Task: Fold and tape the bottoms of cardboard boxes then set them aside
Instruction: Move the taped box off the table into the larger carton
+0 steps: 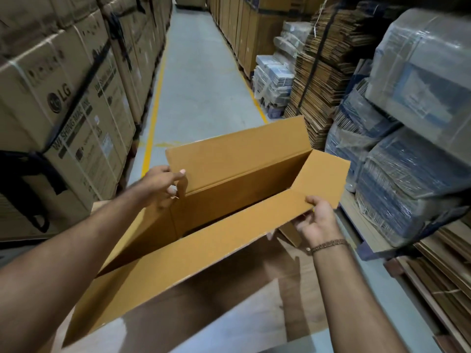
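A long brown cardboard box (229, 179) is held up in front of me with its open end facing me and all flaps spread. My left hand (160, 186) grips the small end flap at the box's left corner, thumb on top. My right hand (314, 220) pinches the right end of the near long flap (193, 258), thumb on its upper face. The far long flap stands upright and the right end flap (328, 174) points outward. The inside of the box is dark and looks hollow. No tape is visible.
Stacked washing-machine cartons (63, 110) line the left. Bundles of flat cardboard (321, 80) and plastic-wrapped packs (407, 154) fill the right. A grey floor aisle (201, 72) with yellow lines runs ahead. Flat cardboard sheets (446, 263) lie at lower right.
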Demonstrator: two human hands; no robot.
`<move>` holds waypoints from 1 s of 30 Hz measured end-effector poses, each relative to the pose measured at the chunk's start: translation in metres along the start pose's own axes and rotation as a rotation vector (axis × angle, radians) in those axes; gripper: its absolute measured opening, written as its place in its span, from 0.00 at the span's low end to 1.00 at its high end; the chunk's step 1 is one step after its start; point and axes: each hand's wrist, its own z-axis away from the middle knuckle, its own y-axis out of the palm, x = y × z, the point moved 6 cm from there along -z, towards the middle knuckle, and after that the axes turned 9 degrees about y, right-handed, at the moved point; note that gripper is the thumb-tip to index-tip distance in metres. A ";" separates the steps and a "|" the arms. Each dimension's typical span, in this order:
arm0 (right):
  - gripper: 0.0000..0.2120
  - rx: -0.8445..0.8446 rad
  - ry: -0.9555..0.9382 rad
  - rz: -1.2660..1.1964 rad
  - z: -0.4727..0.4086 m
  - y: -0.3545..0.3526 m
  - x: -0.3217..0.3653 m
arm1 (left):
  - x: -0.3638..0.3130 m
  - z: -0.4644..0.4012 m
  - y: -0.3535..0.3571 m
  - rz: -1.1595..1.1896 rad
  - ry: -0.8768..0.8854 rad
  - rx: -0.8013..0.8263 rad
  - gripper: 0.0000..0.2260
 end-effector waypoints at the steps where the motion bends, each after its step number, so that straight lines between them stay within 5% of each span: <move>1: 0.10 -0.003 -0.008 0.018 -0.001 0.006 0.002 | -0.009 0.004 0.004 -0.015 0.019 0.037 0.12; 4: 0.02 -0.008 -0.029 0.062 -0.003 0.021 0.006 | -0.032 0.018 0.016 -0.051 0.078 0.131 0.10; 10: 0.04 -0.031 -0.058 0.043 -0.008 0.033 0.009 | -0.067 0.052 0.046 -0.153 0.149 0.346 0.23; 13: 0.20 -0.106 -0.137 -0.030 -0.010 0.030 0.009 | -0.089 0.081 0.063 -0.281 0.252 0.447 0.41; 15: 0.35 -0.133 -0.182 -0.068 -0.012 0.027 0.010 | -0.098 0.097 0.074 -0.352 0.312 0.540 0.42; 19: 0.30 -0.150 -0.215 -0.110 0.002 0.026 0.007 | -0.103 0.123 0.093 -0.555 0.334 0.718 0.43; 21: 0.27 -0.172 -0.232 -0.095 0.009 0.028 0.004 | -0.103 0.133 0.102 -0.783 0.378 0.672 0.43; 24: 0.21 -0.179 -0.249 -0.036 0.021 0.036 0.001 | -0.108 0.143 0.114 -1.031 0.563 0.437 0.20; 26: 0.17 -0.115 -0.253 0.002 0.025 0.045 0.000 | -0.109 0.150 0.119 -1.111 0.625 0.356 0.17; 30: 0.28 -0.010 -0.275 0.251 0.037 0.063 -0.002 | -0.102 0.152 0.119 -1.072 0.630 0.261 0.19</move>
